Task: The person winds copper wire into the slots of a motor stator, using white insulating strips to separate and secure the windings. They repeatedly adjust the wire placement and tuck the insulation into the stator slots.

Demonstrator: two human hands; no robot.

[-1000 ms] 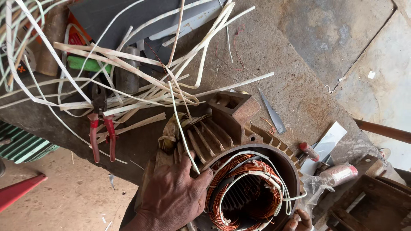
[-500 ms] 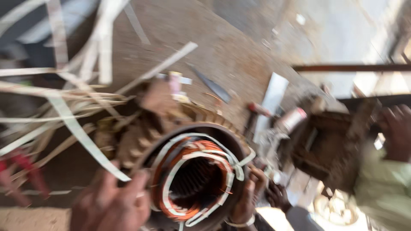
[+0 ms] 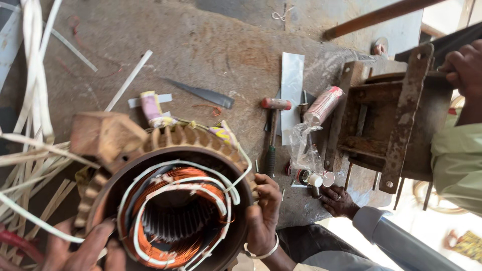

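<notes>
A finned motor stator (image 3: 175, 211) stands on a rough bench (image 3: 211, 55), low and left of centre in the view from above. Its bore opens straight up toward the camera, so its long axis runs vertically, end-on to the viewer. Copper windings (image 3: 173, 246) ring the bore, laced with white sleeving (image 3: 170, 193).

The left hand (image 3: 83, 248) lies on the stator's lower left rim, fingers spread and pressing against the housing rather than closed around it. The right hand (image 3: 263, 216), with a metal bangle at the wrist, is clasped over the right rim, fingers curled onto the housing's edge.

A heap of pale strips (image 3: 30, 150) spreads across the left side of the bench, some draped over the stator. Just beyond the stator lie a dark blade (image 3: 201, 94), pointing left, and a hammer (image 3: 272, 130) with a red head, its handle running toward the viewer. Beside the hammer are a shiny metal sheet (image 3: 292, 85) and a clear bag (image 3: 304, 150).

Other people are close by. One person's hand (image 3: 339, 200) rests flat at the bench edge, right of the stator. Another person's hand (image 3: 464, 65), at the far right, grips a rusty steel frame (image 3: 396, 115) that stands on the right end of the bench.
</notes>
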